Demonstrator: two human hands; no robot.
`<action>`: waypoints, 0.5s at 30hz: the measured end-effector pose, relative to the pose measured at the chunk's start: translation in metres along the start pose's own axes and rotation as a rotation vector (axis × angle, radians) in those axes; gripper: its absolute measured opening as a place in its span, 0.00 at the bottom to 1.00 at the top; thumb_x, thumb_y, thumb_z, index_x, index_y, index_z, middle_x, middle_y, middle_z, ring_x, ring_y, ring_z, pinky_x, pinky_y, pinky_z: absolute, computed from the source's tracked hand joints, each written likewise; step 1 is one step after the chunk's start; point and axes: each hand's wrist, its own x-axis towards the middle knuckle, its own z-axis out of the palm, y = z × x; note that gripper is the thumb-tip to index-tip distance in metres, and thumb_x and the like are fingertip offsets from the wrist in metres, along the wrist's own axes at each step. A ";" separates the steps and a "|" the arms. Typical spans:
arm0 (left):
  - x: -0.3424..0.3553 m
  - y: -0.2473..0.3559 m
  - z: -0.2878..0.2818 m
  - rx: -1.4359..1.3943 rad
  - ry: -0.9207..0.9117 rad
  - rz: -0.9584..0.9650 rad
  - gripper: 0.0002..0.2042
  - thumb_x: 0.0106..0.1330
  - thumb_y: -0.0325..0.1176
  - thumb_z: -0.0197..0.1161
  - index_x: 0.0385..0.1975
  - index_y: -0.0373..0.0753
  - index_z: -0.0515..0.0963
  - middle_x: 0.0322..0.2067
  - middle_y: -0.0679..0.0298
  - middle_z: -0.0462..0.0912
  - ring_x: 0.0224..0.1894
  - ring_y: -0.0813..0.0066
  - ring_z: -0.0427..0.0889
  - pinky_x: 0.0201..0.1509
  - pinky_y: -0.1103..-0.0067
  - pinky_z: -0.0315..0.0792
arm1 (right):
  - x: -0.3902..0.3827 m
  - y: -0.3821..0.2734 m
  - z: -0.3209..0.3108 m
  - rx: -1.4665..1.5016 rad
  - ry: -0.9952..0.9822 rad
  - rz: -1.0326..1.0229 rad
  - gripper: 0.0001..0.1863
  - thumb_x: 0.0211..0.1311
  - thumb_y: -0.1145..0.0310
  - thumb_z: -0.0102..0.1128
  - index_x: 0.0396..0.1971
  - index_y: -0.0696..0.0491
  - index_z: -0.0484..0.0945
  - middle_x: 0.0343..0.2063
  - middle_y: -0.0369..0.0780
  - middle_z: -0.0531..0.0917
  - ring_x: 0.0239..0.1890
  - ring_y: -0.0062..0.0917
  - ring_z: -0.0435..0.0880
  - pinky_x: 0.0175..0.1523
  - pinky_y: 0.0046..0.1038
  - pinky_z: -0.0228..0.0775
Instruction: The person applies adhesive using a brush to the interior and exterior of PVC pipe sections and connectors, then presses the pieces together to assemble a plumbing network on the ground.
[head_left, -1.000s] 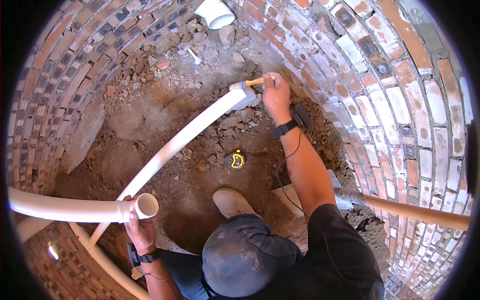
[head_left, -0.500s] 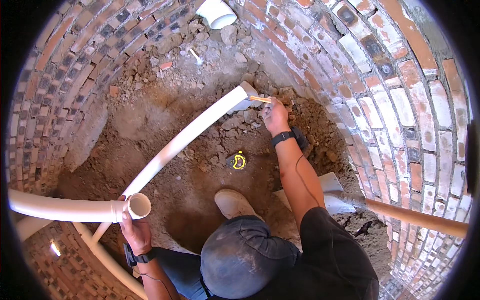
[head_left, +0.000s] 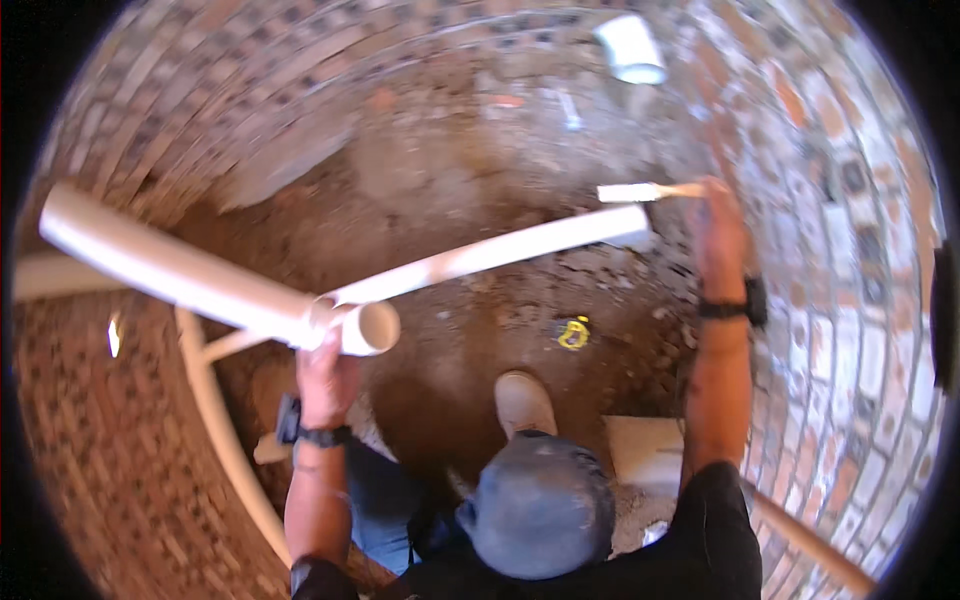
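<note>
My left hand (head_left: 328, 385) is closed around the collar of a thick white plastic pipe (head_left: 180, 270), just behind its round open end, which faces right. That pipe is raised and slopes up toward the far left. My right hand (head_left: 722, 235) grips a paintbrush (head_left: 640, 192) with a wooden handle and pale bristles pointing left. The bristles hover just beyond the end of a second, long white pipe (head_left: 480, 258), apart from it in this view. This long pipe runs behind the one in my left hand. Motion blurs both hands somewhat.
Brick walls (head_left: 840, 300) curve around a dirt floor (head_left: 420, 180). A white pipe elbow (head_left: 632, 52) lies at the far right. A small yellow and black object (head_left: 573, 333) sits on the dirt. A wooden shaft (head_left: 810, 540) lies low right, beside a flat pale blade (head_left: 645, 450).
The brush has come away from the long pipe's end, and my right hand has moved right. My left hand has raised the thick pipe and shifted right. The whole view has turned.
</note>
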 end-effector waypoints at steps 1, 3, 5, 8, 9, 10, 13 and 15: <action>-0.001 0.009 0.016 -0.076 0.012 -0.007 0.29 0.67 0.38 0.68 0.63 0.33 0.65 0.53 0.56 0.80 0.58 0.64 0.78 0.67 0.66 0.69 | -0.030 -0.024 0.027 -0.002 -0.047 -0.055 0.15 0.78 0.62 0.47 0.46 0.55 0.80 0.29 0.32 0.76 0.30 0.14 0.71 0.35 0.19 0.65; -0.001 0.021 0.031 -0.162 -0.021 0.009 0.26 0.68 0.36 0.68 0.61 0.35 0.66 0.52 0.55 0.81 0.56 0.65 0.79 0.64 0.66 0.72 | -0.082 -0.057 0.064 0.038 -0.345 -0.251 0.14 0.78 0.61 0.49 0.46 0.56 0.79 0.29 0.32 0.77 0.29 0.14 0.72 0.34 0.19 0.65; -0.002 0.031 0.036 -0.192 -0.022 0.002 0.24 0.68 0.35 0.68 0.60 0.36 0.67 0.52 0.55 0.81 0.55 0.66 0.80 0.64 0.68 0.73 | -0.130 -0.074 0.105 0.004 -0.502 -0.358 0.15 0.77 0.61 0.51 0.46 0.57 0.79 0.30 0.33 0.78 0.28 0.15 0.73 0.33 0.21 0.66; -0.005 0.035 0.035 -0.173 -0.043 0.048 0.25 0.67 0.36 0.68 0.59 0.36 0.67 0.51 0.55 0.81 0.55 0.67 0.81 0.62 0.69 0.74 | -0.172 -0.092 0.147 -0.031 -0.703 -0.482 0.13 0.74 0.64 0.56 0.45 0.59 0.78 0.32 0.37 0.80 0.29 0.16 0.74 0.34 0.22 0.67; -0.007 0.037 0.032 -0.181 -0.038 0.059 0.25 0.67 0.36 0.68 0.59 0.36 0.67 0.51 0.55 0.81 0.55 0.67 0.81 0.62 0.69 0.74 | -0.179 -0.096 0.157 -0.032 -0.760 -0.501 0.12 0.73 0.66 0.57 0.45 0.59 0.78 0.33 0.38 0.80 0.29 0.16 0.74 0.34 0.22 0.67; -0.009 0.040 0.028 -0.161 -0.051 0.071 0.25 0.67 0.36 0.69 0.59 0.36 0.67 0.51 0.55 0.82 0.55 0.67 0.81 0.61 0.70 0.74 | -0.185 -0.105 0.167 -0.076 -0.819 -0.492 0.09 0.71 0.70 0.58 0.45 0.59 0.78 0.33 0.40 0.81 0.29 0.19 0.76 0.35 0.24 0.68; -0.020 0.056 0.011 -0.116 -0.060 0.116 0.26 0.67 0.38 0.68 0.60 0.36 0.67 0.51 0.55 0.81 0.55 0.66 0.80 0.61 0.69 0.74 | -0.196 -0.113 0.198 -0.214 -0.955 -0.709 0.09 0.70 0.71 0.59 0.44 0.59 0.78 0.33 0.45 0.82 0.30 0.30 0.80 0.37 0.29 0.72; -0.034 0.070 -0.008 -0.091 -0.035 0.154 0.27 0.67 0.41 0.68 0.61 0.35 0.67 0.52 0.54 0.81 0.55 0.65 0.80 0.61 0.68 0.74 | -0.214 -0.115 0.218 -0.239 -1.010 -0.784 0.09 0.70 0.70 0.60 0.44 0.58 0.79 0.32 0.45 0.82 0.31 0.32 0.81 0.39 0.30 0.73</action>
